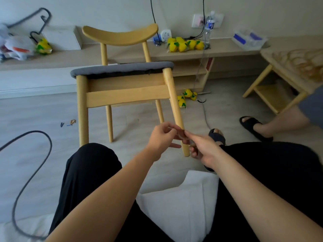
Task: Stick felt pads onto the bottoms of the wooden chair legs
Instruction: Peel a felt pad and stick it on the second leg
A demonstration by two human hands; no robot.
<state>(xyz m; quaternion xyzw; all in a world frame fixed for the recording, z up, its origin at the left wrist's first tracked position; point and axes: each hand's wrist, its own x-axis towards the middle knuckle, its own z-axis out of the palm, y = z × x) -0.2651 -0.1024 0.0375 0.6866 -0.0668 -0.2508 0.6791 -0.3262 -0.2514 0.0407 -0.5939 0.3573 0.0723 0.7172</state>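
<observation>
Pad (181, 134) pinched btw left hand (161, 137) & right hand (202, 149), both gripping it, just before chair leg (174, 102). Peel backing slow, keep glue side clean; chair (125, 96) stands upright, prob. needs tipping.

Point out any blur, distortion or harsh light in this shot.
Head view: wide-angle lens bows the shelf edge; the hanger at top left is smeared; the pad pinched by the left hand and right hand is soft; light is even, without hard shadows.

Water bottle (209, 27), yellow packets (185, 44), perhaps toys
</observation>
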